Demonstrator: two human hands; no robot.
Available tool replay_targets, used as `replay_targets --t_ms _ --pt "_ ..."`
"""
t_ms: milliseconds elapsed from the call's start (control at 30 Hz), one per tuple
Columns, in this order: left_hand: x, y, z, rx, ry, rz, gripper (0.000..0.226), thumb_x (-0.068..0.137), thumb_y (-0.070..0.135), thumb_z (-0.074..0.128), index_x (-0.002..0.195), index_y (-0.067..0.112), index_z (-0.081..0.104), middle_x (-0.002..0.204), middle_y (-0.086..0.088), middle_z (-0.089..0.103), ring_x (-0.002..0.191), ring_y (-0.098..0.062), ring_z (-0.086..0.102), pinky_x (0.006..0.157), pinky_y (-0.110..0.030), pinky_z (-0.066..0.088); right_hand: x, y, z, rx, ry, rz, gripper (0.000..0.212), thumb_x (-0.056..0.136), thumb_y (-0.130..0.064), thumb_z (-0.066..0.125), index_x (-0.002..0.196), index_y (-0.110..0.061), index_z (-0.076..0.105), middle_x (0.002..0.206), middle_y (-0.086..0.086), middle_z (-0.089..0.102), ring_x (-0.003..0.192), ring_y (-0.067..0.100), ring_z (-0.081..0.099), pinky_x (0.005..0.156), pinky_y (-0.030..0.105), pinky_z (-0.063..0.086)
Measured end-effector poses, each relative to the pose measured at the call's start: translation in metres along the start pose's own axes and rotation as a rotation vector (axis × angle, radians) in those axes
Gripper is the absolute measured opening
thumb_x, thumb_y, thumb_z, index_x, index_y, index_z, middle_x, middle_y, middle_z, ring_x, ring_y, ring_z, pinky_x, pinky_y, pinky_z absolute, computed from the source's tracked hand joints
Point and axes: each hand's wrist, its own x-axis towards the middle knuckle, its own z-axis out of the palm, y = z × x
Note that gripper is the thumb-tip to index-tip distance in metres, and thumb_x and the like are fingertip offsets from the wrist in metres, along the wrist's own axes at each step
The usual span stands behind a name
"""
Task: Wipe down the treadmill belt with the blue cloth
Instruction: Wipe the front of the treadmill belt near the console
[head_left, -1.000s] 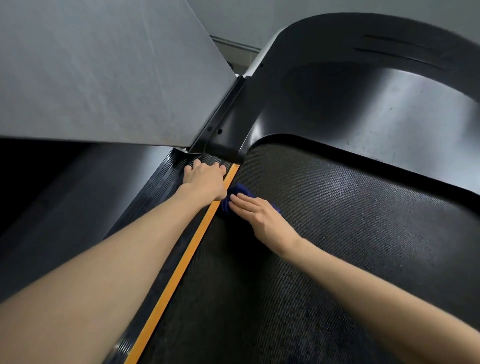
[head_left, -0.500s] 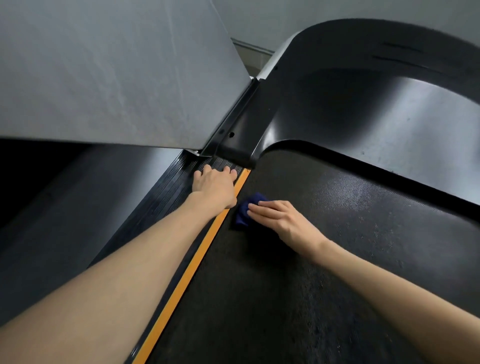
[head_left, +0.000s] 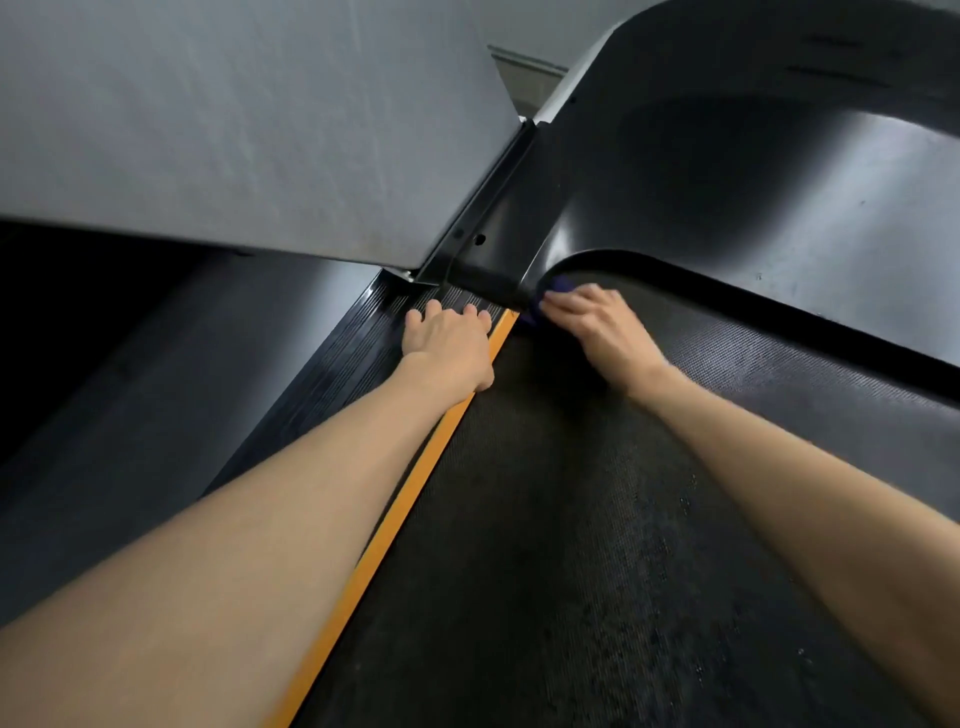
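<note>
Blue cloth (head_left: 563, 284) farther forward, at belt (head_left: 571, 519) corner beneath straight right fingers (head_left: 569, 307); left fingers (head_left: 432, 310) flat on rail (head_left: 358, 358).

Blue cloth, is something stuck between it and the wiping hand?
Nothing visible is. The right hand presses directly on the blue cloth at the belt's front corner, by the black cover. The left hand rests apart on the ribbed side rail.
</note>
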Motion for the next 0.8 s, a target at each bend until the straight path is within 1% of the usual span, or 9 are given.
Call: replay_targets --t_ms 100,200,333,400,500,600,700,767,800 --pt "0.000 0.001 0.002 0.012 0.027 -0.013 0.074 0.082 0.016 0.059 0.147 0.021 0.022 0.144 -0.004 0.038 0.130 -0.030 0.030 0.102 -0.041 0.028 0.020 0.022 0.006 -0.041 0.009 0.418 0.032 0.089 -0.005 0.045 0.116 -0.005 0.062 0.123 0.012 0.060 0.106 0.034 0.050 0.084 0.039 0.038" --pt "0.005 0.001 0.004 0.010 0.054 -0.022 0.070 0.083 0.017 0.058 0.145 0.020 0.026 0.143 -0.004 0.041 0.130 -0.030 0.031 0.101 -0.040 0.029 0.024 -0.021 0.009 0.114 0.048 0.704 0.034 0.089 -0.002 0.041 0.115 -0.005 0.062 0.127 0.010 0.057 0.109 0.032 0.046 0.087 0.037 0.033" --pt "0.006 0.005 0.001 0.038 0.063 -0.024 0.063 0.083 0.020 0.059 0.140 0.019 0.034 0.139 -0.003 0.044 0.129 -0.029 0.031 0.099 -0.039 0.028 0.003 -0.024 0.006 0.242 -0.003 0.337 0.049 0.075 -0.014 0.047 0.120 -0.001 0.061 0.124 0.013 0.060 0.104 0.035 0.053 0.093 0.038 0.037" --pt "0.005 0.006 0.001 0.039 0.076 -0.031 0.061 0.084 0.024 0.059 0.140 0.019 0.035 0.137 -0.004 0.045 0.129 -0.029 0.032 0.099 -0.040 0.028 -0.006 0.008 -0.003 0.142 0.000 0.239 0.039 0.077 -0.010 0.056 0.114 -0.003 0.066 0.119 0.012 0.064 0.093 0.037 0.057 0.082 0.042 0.048" --pt "0.003 0.008 0.007 0.052 0.088 -0.031 0.065 0.084 0.022 0.061 0.142 0.018 0.031 0.139 -0.005 0.042 0.128 -0.030 0.032 0.100 -0.040 0.028 -0.034 0.032 -0.010 0.047 0.075 0.584 0.037 0.080 -0.003 0.060 0.116 -0.007 0.064 0.123 0.009 0.062 0.093 0.038 0.052 0.078 0.040 0.045" --pt "0.002 0.008 0.009 0.036 0.094 -0.019 0.069 0.082 0.020 0.062 0.142 0.017 0.028 0.142 -0.005 0.038 0.127 -0.030 0.033 0.099 -0.040 0.030 -0.041 -0.018 -0.011 0.242 0.219 0.882 0.039 0.079 0.005 0.051 0.114 -0.006 0.066 0.119 0.011 0.065 0.092 0.037 0.051 0.085 0.033 0.036" --pt "0.000 0.005 0.007 0.046 0.072 0.008 0.070 0.082 0.018 0.061 0.143 0.018 0.026 0.144 -0.004 0.035 0.128 -0.031 0.030 0.100 -0.040 0.029 -0.058 -0.069 -0.010 0.281 0.178 0.426 0.041 0.068 0.003 0.065 0.108 -0.007 0.069 0.111 0.011 0.068 0.077 0.032 0.055 0.074 0.031 0.045" --pt "-0.001 0.000 0.007 0.058 0.078 0.041 0.072 0.081 0.017 0.061 0.143 0.018 0.026 0.145 -0.004 0.035 0.128 -0.032 0.028 0.099 -0.041 0.029 -0.078 -0.063 -0.013 0.226 0.044 0.067 0.046 0.069 -0.003 0.067 0.114 -0.012 0.066 0.119 0.004 0.065 0.081 0.027 0.054 0.072 0.034 0.046" --pt "-0.003 -0.002 0.007 0.075 0.089 0.064 0.072 0.080 0.017 0.062 0.143 0.017 0.027 0.144 -0.005 0.036 0.128 -0.032 0.028 0.099 -0.041 0.029 -0.085 -0.049 -0.014 0.187 -0.007 0.014 0.046 0.072 -0.007 0.063 0.117 -0.015 0.065 0.123 0.000 0.063 0.086 0.025 0.054 0.074 0.035 0.046"
